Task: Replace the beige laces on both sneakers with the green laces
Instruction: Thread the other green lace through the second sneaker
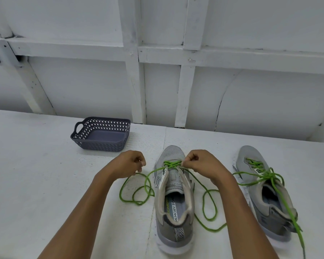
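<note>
Running along the panelled white wall, the far edge of the white desk is sitting just behind a slate-blue lattice basket, which is standing left of centre. Left of the basket and the left forearm, the desk surface is stretching wide toward its left edge. Between basket and shoes only a narrow strip of desk is showing.

The middle sneaker is standing at the desk's centre, toe pointing to the far edge and heel reaching the near edge. The right sneaker is sitting apart from it on the right, angled slightly, with a lane of desk between them.

The left hand is curling its fingers and pinching a loose run of the green lace just left of the toe. The right hand is pinching the same lace at the right-side eyelets. This lace is crossing only the lowest eyelets; its slack is looping over the desk on both sides of the grey shoe, whose tongue is lying open.

A second green lace is crossing the right sneaker and trailing past its heel.
</note>
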Motion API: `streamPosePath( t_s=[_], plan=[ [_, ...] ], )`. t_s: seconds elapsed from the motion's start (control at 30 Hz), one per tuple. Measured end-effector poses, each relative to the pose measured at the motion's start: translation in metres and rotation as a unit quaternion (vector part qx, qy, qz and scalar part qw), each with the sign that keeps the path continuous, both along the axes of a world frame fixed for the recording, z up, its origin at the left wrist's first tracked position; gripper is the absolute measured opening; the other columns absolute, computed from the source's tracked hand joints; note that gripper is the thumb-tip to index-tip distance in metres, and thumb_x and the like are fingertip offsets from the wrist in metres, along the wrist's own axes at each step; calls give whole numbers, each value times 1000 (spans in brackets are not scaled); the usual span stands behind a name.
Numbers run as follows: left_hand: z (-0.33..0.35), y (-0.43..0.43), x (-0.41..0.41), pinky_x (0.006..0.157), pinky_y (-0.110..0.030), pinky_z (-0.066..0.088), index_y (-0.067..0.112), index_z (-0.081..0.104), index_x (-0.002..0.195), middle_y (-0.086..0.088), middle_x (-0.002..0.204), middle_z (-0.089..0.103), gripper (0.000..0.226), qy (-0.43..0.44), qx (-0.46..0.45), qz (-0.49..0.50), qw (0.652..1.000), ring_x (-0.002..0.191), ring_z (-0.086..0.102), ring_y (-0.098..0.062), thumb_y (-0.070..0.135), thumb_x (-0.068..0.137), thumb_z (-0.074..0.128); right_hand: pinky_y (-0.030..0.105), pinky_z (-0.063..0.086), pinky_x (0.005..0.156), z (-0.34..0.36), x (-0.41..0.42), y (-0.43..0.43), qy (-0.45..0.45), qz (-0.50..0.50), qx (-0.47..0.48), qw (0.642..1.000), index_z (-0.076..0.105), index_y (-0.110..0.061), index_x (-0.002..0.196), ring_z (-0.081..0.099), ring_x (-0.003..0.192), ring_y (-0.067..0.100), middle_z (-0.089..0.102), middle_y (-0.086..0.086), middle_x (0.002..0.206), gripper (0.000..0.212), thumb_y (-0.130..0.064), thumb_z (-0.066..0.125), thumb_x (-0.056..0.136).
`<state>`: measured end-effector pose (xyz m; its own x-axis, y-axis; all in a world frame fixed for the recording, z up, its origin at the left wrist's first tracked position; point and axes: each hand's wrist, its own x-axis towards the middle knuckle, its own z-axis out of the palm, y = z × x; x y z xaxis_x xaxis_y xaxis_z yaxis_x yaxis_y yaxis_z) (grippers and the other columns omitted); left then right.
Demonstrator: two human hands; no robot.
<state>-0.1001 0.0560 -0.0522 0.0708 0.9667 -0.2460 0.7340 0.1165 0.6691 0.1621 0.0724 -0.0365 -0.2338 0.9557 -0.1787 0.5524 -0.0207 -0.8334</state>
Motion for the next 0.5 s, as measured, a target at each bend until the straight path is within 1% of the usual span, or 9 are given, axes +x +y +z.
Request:
streamPosePath(
  t_s=[0.07,0.17,0.23,0.33,0.4,0.5],
  plan=[
    [0,0,-4,52,-16,45,18,66,89,2,83,71,16,28,19,8,999,65,60,-7,11,96,54,22,39,57,2,0,-2,-4,-9,-6,1000,62,-14,75,52,64,10,62,-2,74,16,-23,72,84],
    [-2,-2,-8,65,-21,50,22,67,85,6,84,68,14,62,45,0,997,73,61,-8,13,93,59,24,37,54,4,-1,-4,-21,-8,-17,1000,63,-8,79,51,61,13,63,1,72,34,-40,75,82],
    [-2,-4,-9,65,-19,48,23,68,84,9,83,67,13,72,44,-19,996,75,60,-8,15,91,63,25,37,52,6,-3,-7,-22,8,-43,999,60,-12,78,50,62,15,62,2,71,37,-45,76,79],
    [-3,-9,-6,62,-18,43,24,70,84,10,80,65,6,92,-5,-67,993,72,57,-5,19,87,70,23,41,51,8,-8,-13,-16,26,-80,996,57,-11,80,51,62,15,60,4,72,34,-40,75,83],
    [-4,-12,-5,62,-19,43,24,71,85,10,80,64,4,98,-27,-77,992,71,56,-5,21,86,72,23,43,52,9,-9,-15,-5,17,-94,995,62,-8,82,52,62,15,60,5,72,27,-33,73,85],
    [-2,-17,-8,63,-19,46,24,71,84,7,83,69,5,103,-42,-94,989,71,58,-5,20,84,72,29,48,58,11,-8,-17,29,-13,-114,993,64,-5,80,53,65,21,58,9,72,16,-19,69,84]
  ],
)
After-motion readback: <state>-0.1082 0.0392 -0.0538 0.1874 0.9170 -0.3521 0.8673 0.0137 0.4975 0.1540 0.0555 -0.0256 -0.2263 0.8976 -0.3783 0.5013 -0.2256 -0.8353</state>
